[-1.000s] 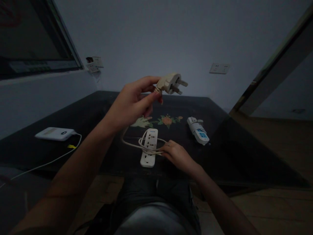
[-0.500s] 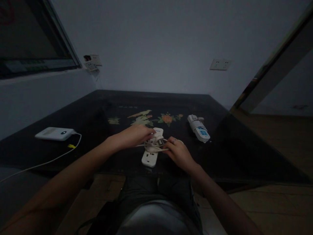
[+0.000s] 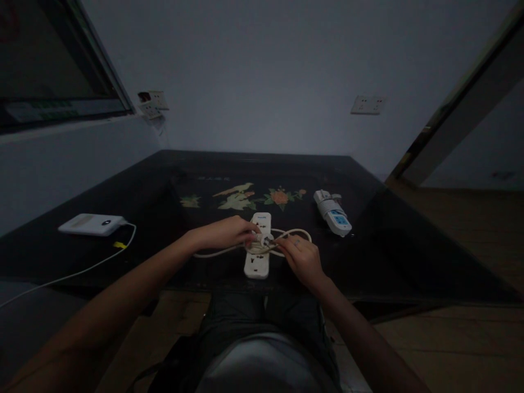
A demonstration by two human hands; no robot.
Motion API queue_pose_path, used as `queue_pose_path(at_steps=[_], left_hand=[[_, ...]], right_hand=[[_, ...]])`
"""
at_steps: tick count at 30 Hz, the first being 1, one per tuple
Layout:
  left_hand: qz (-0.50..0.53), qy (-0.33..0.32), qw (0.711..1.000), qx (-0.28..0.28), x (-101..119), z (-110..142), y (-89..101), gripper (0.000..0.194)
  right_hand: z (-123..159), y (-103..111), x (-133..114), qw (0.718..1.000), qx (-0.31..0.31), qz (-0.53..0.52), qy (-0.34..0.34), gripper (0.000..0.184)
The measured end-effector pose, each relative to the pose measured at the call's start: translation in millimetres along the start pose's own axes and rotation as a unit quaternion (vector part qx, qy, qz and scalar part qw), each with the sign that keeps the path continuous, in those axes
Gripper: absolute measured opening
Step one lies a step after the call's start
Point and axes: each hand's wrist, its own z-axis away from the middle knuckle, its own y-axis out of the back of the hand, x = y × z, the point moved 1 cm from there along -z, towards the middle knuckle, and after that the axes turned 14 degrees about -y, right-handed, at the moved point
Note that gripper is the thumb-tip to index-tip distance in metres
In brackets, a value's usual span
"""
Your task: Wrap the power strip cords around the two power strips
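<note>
The left hand [image 3: 234, 232] has its grip closed around the rear of a white plug [image 3: 267, 240], whose prongs point toward the right hand [image 3: 302, 255]; the plug lies over the middle of a white power strip [image 3: 256, 268], which rests lengthwise on the dark counter [image 3: 393, 256], near its front edge; the right hand's grip is nearly closed, thumb and fingertips pinched on the pale cord [image 3: 302, 231] just beside the strip, close to the prongs; whether those fingertips also touch the prongs I cannot tell; the cord crosses the strip in several turns, loops out past the right hand and trails off to the left, below the left wrist.

Blue lettering marks the far end of the strip, too small to read; a second power strip [image 3: 338, 220], its socket face blue, lies to the right with its own cord wound around it, any label illegible; a white device [image 3: 90, 224] at the left bears a dark oval and a faint printed patch, neither readable; pale characters beside the painted bird [image 3: 235, 190] are likewise too small to read.
</note>
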Motion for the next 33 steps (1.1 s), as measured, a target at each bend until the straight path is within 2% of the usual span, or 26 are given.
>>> queue_pose_path(at_steps=[5, 11, 16, 19, 21, 24, 26, 29, 31, 33], left_hand=[[0.001, -0.004, 1.0, -0.026, -7, -1, -5.6, 0.032], [-0.074, 0.001, 0.997, -0.027, 6, -1, -12.6, 0.031], [-0.079, -0.012, 0.996, -0.05, 7, -3, -12.4, 0.029], [-0.071, -0.015, 0.996, -0.055, 10, -6, -10.9, 0.026], [-0.042, -0.036, 0.996, -0.071, 16, -9, -10.1, 0.023], [0.052, -0.08, 0.991, -0.095, 21, -12, -9.7, 0.021], [0.133, -0.079, 0.984, -0.089, 19, -13, -10.3, 0.018], [0.232, -0.07, 0.967, -0.075, 10, -13, -14.3, 0.018], [0.258, -0.076, 0.961, -0.064, 5, -15, -19.0, 0.018], [0.26, -0.083, 0.96, -0.059, 3, -17, -24.4, 0.017]], right_hand=[[3, 1, 4, 0.998, 0.039, -0.018, 0.052, 0.023], [5, 2, 5, 0.988, 0.095, -0.075, 0.093, 0.026], [2, 5, -1, 0.981, 0.127, -0.087, 0.115, 0.03], [-1, 7, -4, 0.984, 0.108, -0.099, 0.104, 0.031], [-3, 9, -5, 0.987, 0.072, -0.115, 0.086, 0.031], [-6, 13, -3, 0.984, 0.014, -0.174, 0.043, 0.027], [-7, 15, 1, 0.974, -0.006, -0.224, 0.021, 0.027], [-7, 17, 9, 0.968, -0.021, -0.248, 0.025, 0.046], [-4, 17, 12, 0.972, -0.036, -0.228, 0.041, 0.059], [0, 17, 12, 0.978, -0.044, -0.195, 0.061, 0.06]])
